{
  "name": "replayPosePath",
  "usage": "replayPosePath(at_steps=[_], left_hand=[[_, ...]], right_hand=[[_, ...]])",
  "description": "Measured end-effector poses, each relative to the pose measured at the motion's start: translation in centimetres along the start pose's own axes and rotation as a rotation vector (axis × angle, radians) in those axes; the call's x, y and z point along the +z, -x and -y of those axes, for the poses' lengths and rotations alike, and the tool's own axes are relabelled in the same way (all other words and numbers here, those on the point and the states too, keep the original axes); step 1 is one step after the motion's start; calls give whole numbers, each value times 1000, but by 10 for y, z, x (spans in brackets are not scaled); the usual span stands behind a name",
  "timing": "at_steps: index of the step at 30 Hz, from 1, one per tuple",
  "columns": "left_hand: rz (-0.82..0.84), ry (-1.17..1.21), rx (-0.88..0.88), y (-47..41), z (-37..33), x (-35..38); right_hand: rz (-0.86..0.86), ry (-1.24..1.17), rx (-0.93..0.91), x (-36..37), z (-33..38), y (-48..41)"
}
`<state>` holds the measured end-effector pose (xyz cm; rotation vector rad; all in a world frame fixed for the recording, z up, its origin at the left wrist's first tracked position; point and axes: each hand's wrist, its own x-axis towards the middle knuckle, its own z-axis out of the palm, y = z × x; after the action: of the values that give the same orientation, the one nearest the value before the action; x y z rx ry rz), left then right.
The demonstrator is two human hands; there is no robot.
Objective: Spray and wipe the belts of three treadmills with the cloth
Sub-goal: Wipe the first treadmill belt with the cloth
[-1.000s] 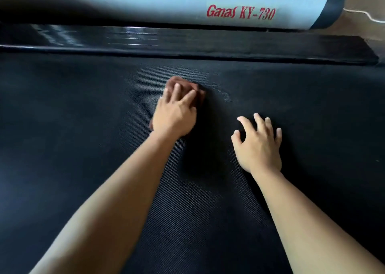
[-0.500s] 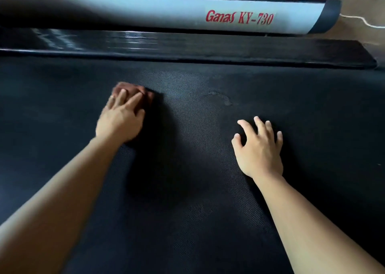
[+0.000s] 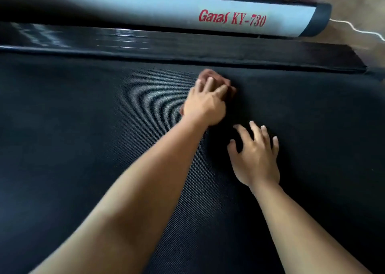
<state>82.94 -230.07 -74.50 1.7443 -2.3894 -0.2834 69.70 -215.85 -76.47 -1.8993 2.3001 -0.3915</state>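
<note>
The fingers (image 3: pixel 210 84) of the left hand (image 3: pixel 205 107) lie fairly straight and close together, flat on top of a bunched reddish-brown cloth (image 3: pixel 209 74). They press it down rather than curl round it. The cloth shows past the fingertips and a little beside the wrist. It sits on the far part of the black treadmill belt (image 3: pixel 93 148), near the glossy black side rail (image 3: pixel 187 48) but apart from it. Just to the near right, the right hand (image 3: pixel 257 161) rests on the belt with its fingers (image 3: pixel 255 131) spread and slightly bent, holding nothing. Beyond the rail runs a pale grey side cover (image 3: pixel 135 9) with the red lettering "Ganas KY-730", ending in a dark cap (image 3: pixel 318 19). A brown floor (image 3: pixel 358 0) and a thin white cord (image 3: pixel 359 31) show at the upper right.
</note>
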Motion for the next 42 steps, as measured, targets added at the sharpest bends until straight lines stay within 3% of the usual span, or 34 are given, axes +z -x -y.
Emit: replayPosePath(at_steps=[3, 7, 14, 18, 22, 27, 32, 37, 42], left_hand=[[18, 31, 62, 28, -19, 11], [7, 16, 13, 59, 20, 5], [-76, -17, -380, 75, 172, -34], [-56, -46, -472, 41, 196, -38], [-32, -58, -437, 0, 151, -33], [19, -37, -193, -30, 71, -11], [27, 10, 39, 8, 2, 3], [16, 23, 48, 75, 34, 2], [-72, -28, -140, 109, 126, -12]], right_hand=[[-12, 27, -8, 1, 0, 0], [-26, 19, -1, 3, 0, 0], [-30, 19, -3, 4, -1, 0], [-44, 13, -7, 5, 0, 0], [-42, 27, -7, 4, 1, 1], [-10, 6, 5, 1, 1, 0], [-31, 11, -10, 2, -1, 0], [-36, 21, -3, 5, -2, -1], [-38, 20, -3, 6, -3, -1]])
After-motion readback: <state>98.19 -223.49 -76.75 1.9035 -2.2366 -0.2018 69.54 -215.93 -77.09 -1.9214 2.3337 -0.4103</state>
